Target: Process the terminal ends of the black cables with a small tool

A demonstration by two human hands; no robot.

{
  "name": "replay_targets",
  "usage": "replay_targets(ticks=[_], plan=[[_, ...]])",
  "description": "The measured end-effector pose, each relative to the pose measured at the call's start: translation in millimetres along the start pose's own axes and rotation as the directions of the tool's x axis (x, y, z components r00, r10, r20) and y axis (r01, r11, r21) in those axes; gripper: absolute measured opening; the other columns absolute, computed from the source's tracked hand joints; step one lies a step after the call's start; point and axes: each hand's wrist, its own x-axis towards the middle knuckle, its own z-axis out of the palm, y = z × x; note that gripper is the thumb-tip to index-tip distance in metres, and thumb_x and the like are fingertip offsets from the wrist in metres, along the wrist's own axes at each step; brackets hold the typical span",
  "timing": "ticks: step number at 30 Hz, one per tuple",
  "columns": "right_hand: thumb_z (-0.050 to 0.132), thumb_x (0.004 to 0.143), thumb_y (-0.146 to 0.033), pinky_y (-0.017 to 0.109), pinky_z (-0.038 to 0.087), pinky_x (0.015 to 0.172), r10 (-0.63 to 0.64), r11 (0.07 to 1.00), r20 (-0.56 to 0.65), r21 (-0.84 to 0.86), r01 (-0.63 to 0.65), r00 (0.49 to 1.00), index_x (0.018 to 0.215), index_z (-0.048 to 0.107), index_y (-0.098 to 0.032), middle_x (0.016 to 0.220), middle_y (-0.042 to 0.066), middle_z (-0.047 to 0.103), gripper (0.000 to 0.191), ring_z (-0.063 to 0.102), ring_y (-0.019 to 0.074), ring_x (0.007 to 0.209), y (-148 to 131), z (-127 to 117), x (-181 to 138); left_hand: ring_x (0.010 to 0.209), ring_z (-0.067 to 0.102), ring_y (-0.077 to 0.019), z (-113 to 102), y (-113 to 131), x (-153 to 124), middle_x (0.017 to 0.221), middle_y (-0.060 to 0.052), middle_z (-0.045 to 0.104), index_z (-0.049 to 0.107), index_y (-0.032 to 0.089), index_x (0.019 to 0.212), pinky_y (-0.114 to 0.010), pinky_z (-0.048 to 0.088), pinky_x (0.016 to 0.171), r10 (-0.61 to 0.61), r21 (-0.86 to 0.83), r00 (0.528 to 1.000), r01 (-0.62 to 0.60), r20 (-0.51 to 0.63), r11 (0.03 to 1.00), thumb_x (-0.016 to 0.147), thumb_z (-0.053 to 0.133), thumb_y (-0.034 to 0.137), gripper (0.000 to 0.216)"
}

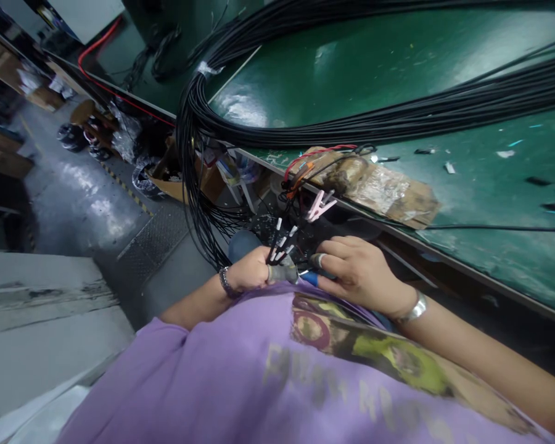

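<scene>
In front of my stomach, my left hand (251, 270) is closed round several thin black cables (272, 251). Their ends stick up from the fist with white tips (279, 223). Grey tape (282, 273) wraps a finger of this hand. Close by on the right, my right hand (358, 274) has its fingers curled in, with a grey wrap on one finger and a blue one (310, 279) near the cables. A small shiny sliver shows between the hands; whatever the right fingers pinch is hidden. A pale pink clip (320, 206) stands just beyond the hands, at the table edge.
A thick bundle of black cable (305, 134) lies across the green table (351, 74) and hangs over its edge on the left. A taped cardboard piece (388, 191) with red and black wires sits at the edge. Cable scraps dot the tabletop. Boxes (169, 176) stand below.
</scene>
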Motion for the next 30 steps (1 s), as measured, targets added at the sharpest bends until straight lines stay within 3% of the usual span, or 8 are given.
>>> replay_targets(ticks=[4,8,11,14,18,24,27,30], plan=[[0.039,0.093,-0.035,0.031,0.029,0.059,0.007,1.0,0.01,-0.014,-0.006,1.0,0.065,0.059,-0.019,0.069,0.006,0.06,0.038,0.045,0.0158,0.062,-1,9,-3,0.039,0.029,-0.0031,-5,-6,2,0.044,0.007,0.037,0.047,0.014,0.055,-0.019,0.022,0.039,-0.019,0.024,1.0,0.019,0.011,1.0,0.057,0.077,0.052,0.049],[0.045,0.089,-0.04,0.032,0.035,0.06,0.308,0.923,0.061,0.222,-0.314,0.949,0.071,0.059,-0.019,0.071,0.007,0.061,0.031,0.049,0.0178,0.064,5,16,-8,0.051,0.033,-0.0049,-3,-10,3,0.054,0.006,0.04,0.048,0.013,0.057,-0.019,0.03,0.049,0.122,0.101,0.991,-0.116,-0.057,0.988,0.059,0.077,0.048,0.045],[0.05,0.084,-0.054,0.033,0.043,0.063,0.461,0.593,0.24,0.633,-0.498,0.854,0.079,0.059,-0.021,0.074,0.006,0.063,0.034,0.055,0.0192,0.068,6,14,-5,0.055,0.032,-0.0057,-1,-12,4,0.057,0.005,0.037,0.046,0.013,0.055,-0.02,0.03,0.051,0.193,0.172,0.977,-0.175,-0.095,0.969,0.061,0.075,0.046,0.045],[0.063,0.071,-0.06,0.034,0.047,0.067,0.443,0.214,0.415,0.812,-0.543,0.795,0.083,0.057,-0.022,0.077,0.004,0.064,0.041,0.057,0.0194,0.072,-2,11,1,0.058,0.033,-0.007,2,-16,3,0.06,0.004,0.039,0.049,0.013,0.058,-0.021,0.032,0.053,0.199,0.274,0.972,-0.16,-0.121,0.948,0.065,0.072,0.046,0.042],[0.073,0.065,-0.044,0.032,0.047,0.066,0.468,0.036,0.494,0.818,-0.575,0.733,0.083,0.054,-0.02,0.075,0.001,0.061,0.035,0.056,0.0159,0.069,-12,13,5,0.059,0.036,-0.008,3,-18,3,0.061,0.003,0.043,0.053,0.012,0.062,-0.021,0.035,0.056,0.201,0.369,0.971,-0.142,-0.128,0.919,0.069,0.068,0.048,0.039],[0.062,0.071,-0.025,0.03,0.049,0.066,0.498,0.165,0.375,0.844,-0.51,0.782,0.085,0.054,-0.02,0.078,0.001,0.062,0.017,0.059,0.0151,0.07,-15,25,0,0.062,0.043,-0.0095,3,-22,5,0.063,0.002,0.05,0.059,0.011,0.066,-0.022,0.04,0.061,0.207,0.356,0.968,-0.145,-0.143,0.923,0.068,0.07,0.045,0.036],[0.052,0.069,-0.009,0.03,0.047,0.064,0.478,0.556,0.096,0.737,-0.385,0.873,0.084,0.057,-0.021,0.075,0.002,0.063,0.02,0.058,0.0162,0.071,-15,25,-4,0.063,0.044,-0.0096,2,-25,9,0.063,0.001,0.051,0.059,0.011,0.067,-0.022,0.04,0.061,0.197,0.293,0.964,-0.138,-0.181,0.946,0.066,0.073,0.045,0.036],[0.048,0.065,-0.002,0.029,0.042,0.059,0.225,0.881,-0.132,0.45,-0.144,0.965,0.077,0.057,-0.021,0.068,0.003,0.062,0.024,0.053,0.0169,0.066,-16,19,-5,0.063,0.044,-0.0091,3,-25,13,0.065,0.001,0.052,0.059,0.011,0.069,-0.022,0.04,0.061,0.203,0.194,0.956,-0.162,-0.211,0.967,0.066,0.073,0.045,0.037]])
